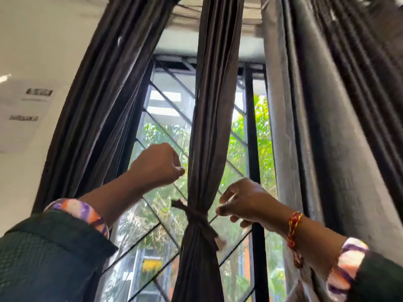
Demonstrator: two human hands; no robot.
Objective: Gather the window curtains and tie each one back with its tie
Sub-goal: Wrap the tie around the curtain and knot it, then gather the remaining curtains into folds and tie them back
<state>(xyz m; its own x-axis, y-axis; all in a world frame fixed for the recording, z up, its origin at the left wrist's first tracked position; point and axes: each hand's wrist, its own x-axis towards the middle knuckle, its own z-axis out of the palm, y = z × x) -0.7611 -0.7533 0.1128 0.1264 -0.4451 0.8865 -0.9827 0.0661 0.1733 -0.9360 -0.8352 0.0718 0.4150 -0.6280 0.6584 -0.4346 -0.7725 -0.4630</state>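
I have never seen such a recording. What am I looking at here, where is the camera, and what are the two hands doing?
There is no machine: a person wears one camera on the head, here tilted up at a window. The middle curtain is gathered into a narrow bundle and a tie of the same dark cloth is knotted around it. The left hand is raised beside the curtain with curled fingers; whether it pinches anything is unclear. The right hand is beside the knot, fingers loosely bent, apparently holding nothing. Wider curtains hang loose at the left and right. Behind is a window grille and green trees.

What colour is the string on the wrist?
Red and yellow, braided; the wristband shows best in the head view.
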